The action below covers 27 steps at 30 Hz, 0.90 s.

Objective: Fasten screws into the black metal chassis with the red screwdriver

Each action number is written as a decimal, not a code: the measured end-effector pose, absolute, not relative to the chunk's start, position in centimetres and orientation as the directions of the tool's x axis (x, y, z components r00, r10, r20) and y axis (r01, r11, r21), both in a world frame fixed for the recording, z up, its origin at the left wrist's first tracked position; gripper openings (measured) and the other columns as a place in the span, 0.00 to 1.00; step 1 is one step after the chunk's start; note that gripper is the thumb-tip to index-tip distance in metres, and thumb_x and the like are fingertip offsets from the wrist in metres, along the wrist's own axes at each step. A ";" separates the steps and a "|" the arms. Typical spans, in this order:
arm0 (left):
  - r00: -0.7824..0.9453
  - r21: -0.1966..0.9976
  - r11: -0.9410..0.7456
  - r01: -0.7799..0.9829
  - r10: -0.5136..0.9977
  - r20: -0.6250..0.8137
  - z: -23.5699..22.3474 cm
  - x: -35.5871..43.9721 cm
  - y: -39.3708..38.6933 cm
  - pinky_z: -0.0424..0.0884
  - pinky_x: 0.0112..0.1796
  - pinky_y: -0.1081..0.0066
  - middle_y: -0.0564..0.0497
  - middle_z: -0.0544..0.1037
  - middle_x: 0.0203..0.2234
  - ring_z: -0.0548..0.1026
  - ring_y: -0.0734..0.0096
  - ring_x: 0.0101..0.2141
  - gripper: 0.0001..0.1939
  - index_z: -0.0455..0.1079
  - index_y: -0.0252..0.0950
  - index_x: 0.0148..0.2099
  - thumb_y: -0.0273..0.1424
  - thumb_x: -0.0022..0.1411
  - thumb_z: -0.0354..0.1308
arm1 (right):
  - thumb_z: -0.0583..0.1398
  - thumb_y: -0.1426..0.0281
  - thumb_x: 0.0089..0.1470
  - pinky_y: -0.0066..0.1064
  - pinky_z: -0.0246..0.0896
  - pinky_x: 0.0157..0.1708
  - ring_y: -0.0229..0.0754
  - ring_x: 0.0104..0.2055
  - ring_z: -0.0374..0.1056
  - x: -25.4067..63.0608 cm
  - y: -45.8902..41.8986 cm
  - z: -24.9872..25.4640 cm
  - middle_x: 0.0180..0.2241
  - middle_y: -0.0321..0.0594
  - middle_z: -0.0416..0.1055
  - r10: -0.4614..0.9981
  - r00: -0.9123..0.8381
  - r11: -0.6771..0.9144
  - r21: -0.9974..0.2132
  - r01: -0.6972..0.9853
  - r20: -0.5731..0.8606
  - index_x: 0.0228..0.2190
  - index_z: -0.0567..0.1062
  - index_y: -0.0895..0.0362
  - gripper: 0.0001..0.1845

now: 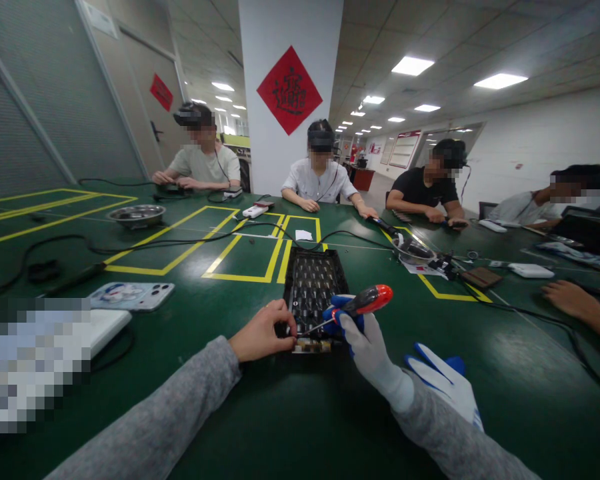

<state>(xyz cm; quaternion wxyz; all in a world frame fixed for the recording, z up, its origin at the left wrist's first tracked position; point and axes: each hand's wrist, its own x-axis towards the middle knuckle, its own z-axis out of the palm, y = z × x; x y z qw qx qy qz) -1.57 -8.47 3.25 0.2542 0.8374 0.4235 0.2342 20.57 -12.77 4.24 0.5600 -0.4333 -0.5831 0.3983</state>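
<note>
Before me on the green table lies a black case (316,280) with rows of small dark and shiny metal-looking pieces in it; I cannot tell exactly what they are. My left hand (267,331), bare, is closed in a pinch at the case's near left edge; what sits between the fingertips is hidden. In a white and blue glove, my right hand (367,340) grips a screwdriver (365,300) by its red and black handle. Its shaft slants down to the left, with the tip close to my left fingertips. A gold-brown strip (313,346) shows along the case's near end.
A spare white and blue glove (447,380) lies beside my right forearm. At left are a phone (130,295), a white box-like object (105,330) and a metal bowl (137,215). Black cables (220,231) cross the table. Several people in headsets sit around it, a hand (573,298) at right.
</note>
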 end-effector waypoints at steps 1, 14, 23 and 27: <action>0.531 0.624 -0.512 0.590 0.829 0.178 3.2 -1.6 -8.5 0.62 0.41 0.68 0.52 0.64 0.32 0.65 0.66 0.38 0.05 0.71 0.37 0.31 0.32 0.48 0.60 | 0.57 0.60 0.53 0.38 0.66 0.40 0.44 0.39 0.69 20.6 -12.8 4.3 0.38 0.43 0.73 0.951 0.007 0.309 -0.949 0.067 0.310 0.44 0.67 0.56 0.19; 0.523 0.629 -0.499 0.596 0.836 0.168 3.5 -1.5 -8.5 0.62 0.41 0.68 0.52 0.64 0.32 0.64 0.66 0.38 0.05 0.71 0.37 0.30 0.31 0.49 0.59 | 0.58 0.58 0.52 0.46 0.62 0.48 0.48 0.46 0.67 20.7 -12.7 4.3 0.41 0.45 0.72 0.943 0.069 0.318 -0.942 0.105 0.326 0.44 0.68 0.57 0.21; 0.519 0.639 -0.483 0.599 0.842 0.150 3.8 -1.5 -8.5 0.62 0.38 0.69 0.52 0.64 0.31 0.64 0.68 0.36 0.05 0.71 0.37 0.32 0.31 0.54 0.56 | 0.57 0.56 0.52 0.43 0.65 0.44 0.46 0.41 0.69 20.4 -12.9 4.9 0.40 0.46 0.71 0.949 0.095 0.289 -0.951 0.106 0.299 0.43 0.68 0.58 0.22; 0.519 0.633 -0.493 0.597 0.839 0.164 3.5 -1.5 -8.4 0.61 0.37 0.70 0.52 0.64 0.31 0.64 0.68 0.35 0.04 0.70 0.37 0.33 0.31 0.53 0.57 | 0.56 0.55 0.52 0.44 0.62 0.47 0.46 0.42 0.67 20.5 -12.9 4.8 0.39 0.45 0.71 0.927 0.164 0.305 -0.932 0.199 0.338 0.42 0.69 0.58 0.22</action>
